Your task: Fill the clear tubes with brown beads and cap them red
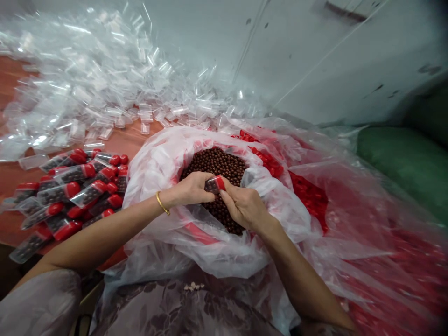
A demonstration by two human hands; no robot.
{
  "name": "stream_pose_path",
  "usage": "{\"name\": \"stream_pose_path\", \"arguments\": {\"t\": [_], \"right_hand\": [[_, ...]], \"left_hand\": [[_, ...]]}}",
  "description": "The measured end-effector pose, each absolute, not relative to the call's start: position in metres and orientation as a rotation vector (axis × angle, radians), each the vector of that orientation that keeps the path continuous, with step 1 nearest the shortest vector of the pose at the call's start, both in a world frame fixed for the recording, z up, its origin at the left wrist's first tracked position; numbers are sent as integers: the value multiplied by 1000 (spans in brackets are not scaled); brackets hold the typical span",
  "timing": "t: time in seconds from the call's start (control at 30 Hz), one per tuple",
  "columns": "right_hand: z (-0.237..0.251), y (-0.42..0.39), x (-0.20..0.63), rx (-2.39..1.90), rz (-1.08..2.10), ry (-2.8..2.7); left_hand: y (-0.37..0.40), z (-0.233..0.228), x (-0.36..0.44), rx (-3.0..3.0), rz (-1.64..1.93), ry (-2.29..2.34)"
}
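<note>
My left hand (193, 189), with a gold bangle at the wrist, grips a small clear plastic tube (212, 185) that has dark brown balls inside. My right hand (245, 204) pinches the red cap (220, 183) on the tube's right end. Both hands are over an opening lined with white plastic bag (154, 158), which holds a mass of dark brown balls (217, 161). How far the cap sits on the tube is hidden by my fingers.
Several filled, red-capped tubes (75, 189) lie piled on the orange-brown tabletop (122, 135) at left. Many clear tubes (105, 70) are heaped behind. Red caps (308, 196) fill a clear bag at right, near a green cushioned surface (402, 158). A pale wall (297, 56) stands behind.
</note>
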State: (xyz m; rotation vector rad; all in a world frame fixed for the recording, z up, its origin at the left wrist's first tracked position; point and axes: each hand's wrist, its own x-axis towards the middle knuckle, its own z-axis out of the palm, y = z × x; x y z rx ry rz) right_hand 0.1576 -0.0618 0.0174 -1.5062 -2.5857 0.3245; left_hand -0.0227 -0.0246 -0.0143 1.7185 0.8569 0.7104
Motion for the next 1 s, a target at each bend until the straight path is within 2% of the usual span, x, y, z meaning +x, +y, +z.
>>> {"name": "stream_pose_path", "arguments": {"t": [0.13, 0.23, 0.33, 0.5, 0.6, 0.7, 0.87, 1.0], "right_hand": [[27, -61, 154, -1447, 88, -2713], [35, -51, 155, -1361, 120, -2551], [30, -34, 151, -1356, 399, -2085], [1, -15, 130, -1283, 1134, -1514], [-6, -13, 124, -1265, 1258, -1485], [-3, -12, 123, -1246, 1192, -1608], [1, -18, 120, -1140, 845, -1769], [11, -24, 118, -1155, 737, -1767]], "left_hand": [[-25, -14, -21, 1713, 721, 865], [-25, -10, -18, 1735, 758, 898], [-28, -5, -16, 1877, 670, 923], [-33, 0, -15, 2081, 508, 948], [-35, 1, -14, 2142, 486, 944], [-35, 0, -15, 2193, 462, 1004], [-35, -4, -15, 2333, 434, 1120], [-39, -3, -12, 2370, 615, 1149]]}}
